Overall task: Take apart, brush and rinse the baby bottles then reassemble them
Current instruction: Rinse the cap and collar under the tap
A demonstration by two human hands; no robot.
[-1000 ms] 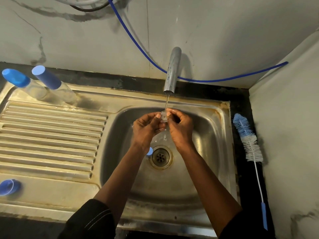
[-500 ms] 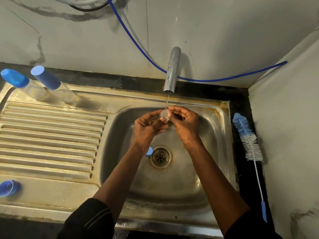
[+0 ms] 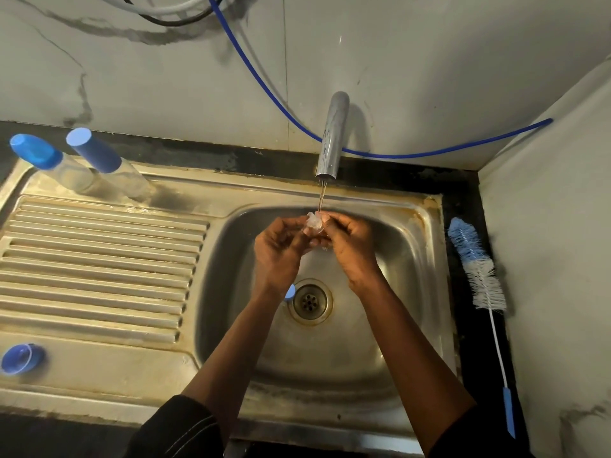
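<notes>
Over the sink basin (image 3: 406, 259), my left hand (image 3: 281, 249) and my right hand (image 3: 350, 246) both pinch a small clear teat (image 3: 313, 222) under a thin stream of water from the tap (image 3: 331, 137). Two clear baby bottles with blue caps (image 3: 36, 152) (image 3: 94, 150) stand at the back left of the draining board. A blue cap (image 3: 20, 358) lies on the front left of the draining board. Another blue part (image 3: 290, 291) shows beside the drain, mostly hidden by my left wrist.
A blue and white bottle brush (image 3: 477, 266) lies on the black counter right of the sink, handle toward me. A blue hose (image 3: 264, 81) runs along the wall behind the tap. The ribbed draining board (image 3: 99, 259) spreads to the left.
Both hands have shifted slightly while turning the teat under the stream, and the teat now sits higher between the fingertips. Nothing else moved.
</notes>
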